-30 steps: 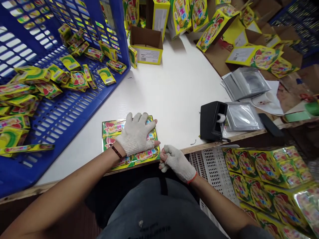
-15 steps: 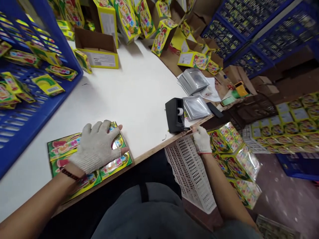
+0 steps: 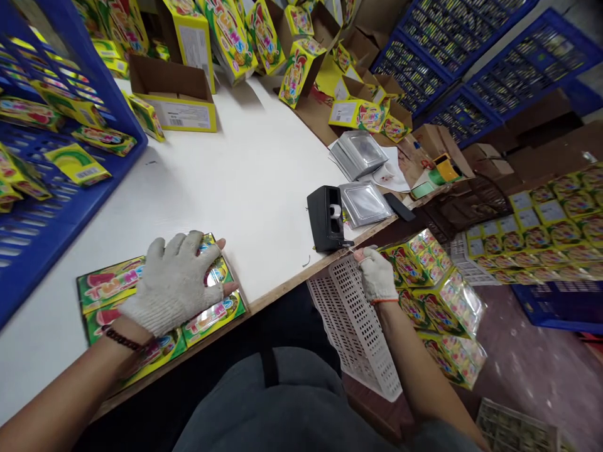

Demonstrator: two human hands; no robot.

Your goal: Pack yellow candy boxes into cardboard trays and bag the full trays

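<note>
My left hand (image 3: pixel 176 282), in a pale knit glove with bare thumb and fingertip, lies spread on a flat pack of green and yellow boxes (image 3: pixel 110 279) at the table's front edge. My right hand (image 3: pixel 377 273), also gloved, is closed at the front of a black tape dispenser (image 3: pixel 323 220). Its thumb and finger pinch by the cutter; a thin clear strip seems to run between them, though it is hard to make out. A white roll sits inside the dispenser.
A blue crate (image 3: pixel 117 163) with small boxes stands at the left. Clear plastic lids (image 3: pixel 365 204) lie right of the dispenser. An open carton (image 3: pixel 183 116) sits at the back. Below the edge is a white perforated basket (image 3: pixel 358 326), beside wrapped packs (image 3: pixel 452 301).
The whole view has shifted a little. My left hand stays spread on the pack, and my right hand stays closed by the dispenser, slightly farther from its cutter.
</note>
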